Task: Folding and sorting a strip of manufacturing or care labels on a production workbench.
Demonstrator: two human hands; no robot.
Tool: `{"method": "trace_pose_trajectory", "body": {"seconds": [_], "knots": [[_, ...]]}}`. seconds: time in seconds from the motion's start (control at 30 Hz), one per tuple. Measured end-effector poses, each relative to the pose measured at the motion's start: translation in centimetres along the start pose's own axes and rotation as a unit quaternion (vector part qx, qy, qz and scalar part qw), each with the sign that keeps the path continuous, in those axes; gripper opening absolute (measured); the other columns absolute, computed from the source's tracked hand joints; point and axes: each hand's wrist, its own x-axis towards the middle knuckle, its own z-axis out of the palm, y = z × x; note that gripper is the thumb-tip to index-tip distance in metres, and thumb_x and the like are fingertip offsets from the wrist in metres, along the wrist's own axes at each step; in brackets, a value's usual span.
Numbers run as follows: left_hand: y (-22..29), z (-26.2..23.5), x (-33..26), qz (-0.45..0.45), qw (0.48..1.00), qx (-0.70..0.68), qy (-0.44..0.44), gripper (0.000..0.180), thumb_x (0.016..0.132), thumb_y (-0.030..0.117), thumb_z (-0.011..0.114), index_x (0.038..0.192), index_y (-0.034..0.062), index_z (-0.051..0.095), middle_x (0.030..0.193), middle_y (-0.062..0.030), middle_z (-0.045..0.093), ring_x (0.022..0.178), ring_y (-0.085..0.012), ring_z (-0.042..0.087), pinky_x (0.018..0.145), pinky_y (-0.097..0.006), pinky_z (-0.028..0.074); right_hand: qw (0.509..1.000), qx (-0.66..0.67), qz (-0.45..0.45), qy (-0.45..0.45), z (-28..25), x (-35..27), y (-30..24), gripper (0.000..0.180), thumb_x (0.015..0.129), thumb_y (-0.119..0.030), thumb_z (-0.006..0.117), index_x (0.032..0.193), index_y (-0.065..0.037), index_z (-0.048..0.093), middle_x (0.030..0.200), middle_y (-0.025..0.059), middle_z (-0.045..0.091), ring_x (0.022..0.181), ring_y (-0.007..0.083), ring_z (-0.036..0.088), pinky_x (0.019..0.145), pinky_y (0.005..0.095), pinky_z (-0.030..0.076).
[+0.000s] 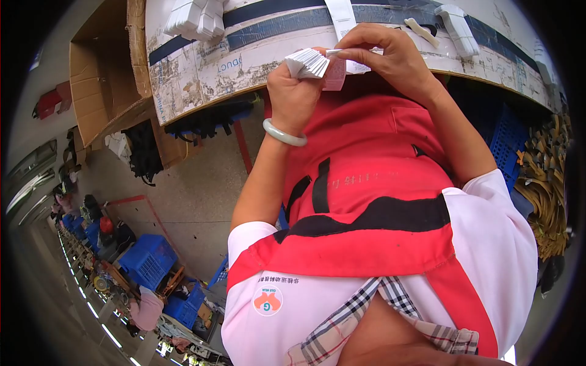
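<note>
My left hand point(292, 97), with a pale bangle point(284, 133) at its wrist, is closed around a fanned stack of folded white labels point(307, 63). Close beside it, my right hand point(381, 53) pinches the edge of a thin white label point(333, 52) between thumb and fingers. Just below the fingertips shows a pinkish, see-through piece point(335, 75); whether either hand holds it, I cannot tell. Both hands are over the near edge of the worn white table point(183, 85). Beyond them, a printed white strip point(342, 17) lies on the tabletop.
Bundles of white labels point(196, 18) lie at the table's far left, with another bundle point(458, 30) at the right. An open cardboard box point(101, 76) stands left of the table. Brown strips point(546, 183) hang at the right near a blue crate point(508, 143). A person point(146, 310) is at lower left.
</note>
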Motion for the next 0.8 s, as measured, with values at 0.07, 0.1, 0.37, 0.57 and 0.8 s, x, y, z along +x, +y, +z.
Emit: {"method": "trace_pose_trajectory", "body": {"seconds": [0.07,0.1,0.37,0.57,0.8], "knots": [[-0.2,0.0,0.0,-0.022,0.998,-0.064,0.014,0.02,0.085,0.006,0.075,0.102,-0.0005,0.068,0.071,-0.0006,0.062,0.054,-0.0045,0.052,0.043,-0.018,0.036,1.0,0.013,0.026,0.002,0.1,0.0,0.2,0.016,0.089,-0.013,0.069,0.1,-0.002,0.07,0.093,0.0044,0.067,0.085,0.0118,0.061,0.079,0.0252,0.049],[-0.3,0.0,0.1,-0.023,0.998,-0.064,0.014,0.02,0.085,0.006,0.075,0.102,-0.0005,0.068,0.071,-0.0006,0.062,0.054,-0.0045,0.052,0.043,-0.018,0.036,1.0,0.013,0.026,0.002,0.1,-0.1,0.1,0.016,0.089,-0.013,0.069,0.1,-0.002,0.07,0.093,0.0044,0.067,0.085,0.0118,0.061,0.079,0.0252,0.049],[-0.4,0.4,-0.2,-0.019,0.999,-0.039,0.02,0.017,0.087,0.006,0.073,0.102,-0.0001,0.069,0.07,-0.001,0.062,0.054,-0.0045,0.053,0.043,-0.018,0.037,0.996,0.05,0.074,-0.006,0.2,-0.6,-0.1,0.016,0.089,-0.014,0.07,0.099,-0.001,0.07,0.09,0.0032,0.066,0.082,0.0097,0.06,0.077,0.0242,0.049],[-0.6,0.1,-0.6,-0.011,0.998,-0.057,-0.006,0.016,0.088,0.009,0.072,0.1,0.0001,0.069,0.068,-0.0007,0.062,0.051,-0.0044,0.05,0.043,-0.018,0.034,0.998,0.04,0.043,-0.009,0.4,-0.7,0.1,0.02,0.091,-0.019,0.068,0.097,0.0,0.069,0.085,0.004,0.068,0.079,0.0108,0.063,0.074,0.0247,0.052],[-0.4,-1.2,-0.3,-0.209,0.959,-0.165,-0.102,0.034,0.095,0.032,0.063,0.098,-0.0017,0.067,0.074,-0.0052,0.065,0.053,-0.0061,0.051,0.043,-0.019,0.033,0.938,0.262,0.202,-0.104,-0.1,-0.7,-1.9,0.021,0.087,-0.026,0.071,0.09,-0.005,0.067,0.077,-0.0009,0.06,0.069,0.0056,0.05,0.066,0.0191,0.041]]}}
